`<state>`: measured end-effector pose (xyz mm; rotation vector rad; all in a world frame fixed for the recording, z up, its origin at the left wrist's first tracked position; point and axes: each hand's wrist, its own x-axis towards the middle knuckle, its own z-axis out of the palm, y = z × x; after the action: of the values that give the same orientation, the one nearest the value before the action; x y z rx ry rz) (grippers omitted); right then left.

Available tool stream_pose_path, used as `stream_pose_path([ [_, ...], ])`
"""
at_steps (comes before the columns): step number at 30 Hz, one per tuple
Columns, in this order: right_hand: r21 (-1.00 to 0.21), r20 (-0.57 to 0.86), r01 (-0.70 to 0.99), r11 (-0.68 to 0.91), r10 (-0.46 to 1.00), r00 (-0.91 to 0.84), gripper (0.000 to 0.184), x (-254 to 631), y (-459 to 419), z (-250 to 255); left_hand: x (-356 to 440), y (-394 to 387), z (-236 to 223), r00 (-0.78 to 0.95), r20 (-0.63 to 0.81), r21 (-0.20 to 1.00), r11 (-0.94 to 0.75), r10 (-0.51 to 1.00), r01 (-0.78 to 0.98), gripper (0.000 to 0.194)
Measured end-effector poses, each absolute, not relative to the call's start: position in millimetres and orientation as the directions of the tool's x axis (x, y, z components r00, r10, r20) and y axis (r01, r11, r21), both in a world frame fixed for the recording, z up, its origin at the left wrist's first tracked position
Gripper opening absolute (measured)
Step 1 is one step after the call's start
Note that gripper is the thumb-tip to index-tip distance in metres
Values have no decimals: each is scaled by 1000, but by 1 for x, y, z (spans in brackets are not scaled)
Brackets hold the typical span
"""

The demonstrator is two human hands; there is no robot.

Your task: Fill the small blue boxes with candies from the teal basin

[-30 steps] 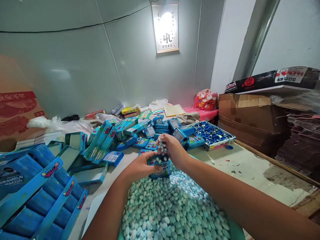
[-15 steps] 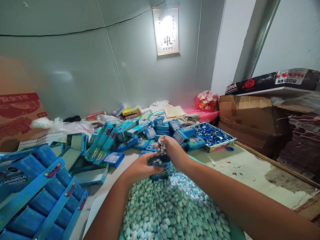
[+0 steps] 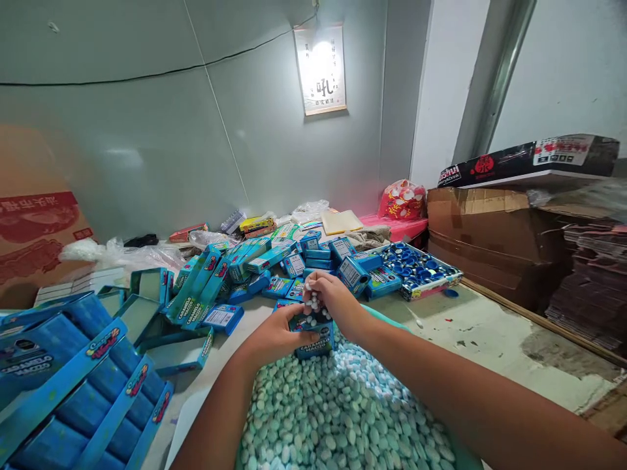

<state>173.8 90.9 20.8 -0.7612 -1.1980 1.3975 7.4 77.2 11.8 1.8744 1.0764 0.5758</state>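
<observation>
My left hand (image 3: 283, 331) is closed around a small blue candy box (image 3: 315, 344), its open top facing up above a heap of candies. Over that opening, my right hand (image 3: 333, 301) is cupped with its fingers closed on white oval candies (image 3: 313, 301). Some of these candies sit at the box's mouth, just below the fingers. Beneath both hands lies a wide tub (image 3: 392, 322) with a pale green rim, filled with loose white candies (image 3: 337, 414).
Display trays of blue boxes (image 3: 93, 385) stand at the left. A pile of small blue boxes (image 3: 294, 264) lies behind my hands. To the right are a tray of blue caps (image 3: 416, 267), brown cartons (image 3: 480, 228) and stacked flat cardboard (image 3: 588, 287).
My right hand has come slightly lower over the box, and more candies show at its mouth. The left hand keeps its hold. The view has shifted a little.
</observation>
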Motion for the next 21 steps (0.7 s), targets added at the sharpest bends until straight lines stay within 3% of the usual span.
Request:
stream_pose_path([
  [21, -961, 254, -181, 208, 924, -287, 11, 178, 87, 27, 5, 80, 8, 507, -3, 869, -249, 862, 428, 56],
])
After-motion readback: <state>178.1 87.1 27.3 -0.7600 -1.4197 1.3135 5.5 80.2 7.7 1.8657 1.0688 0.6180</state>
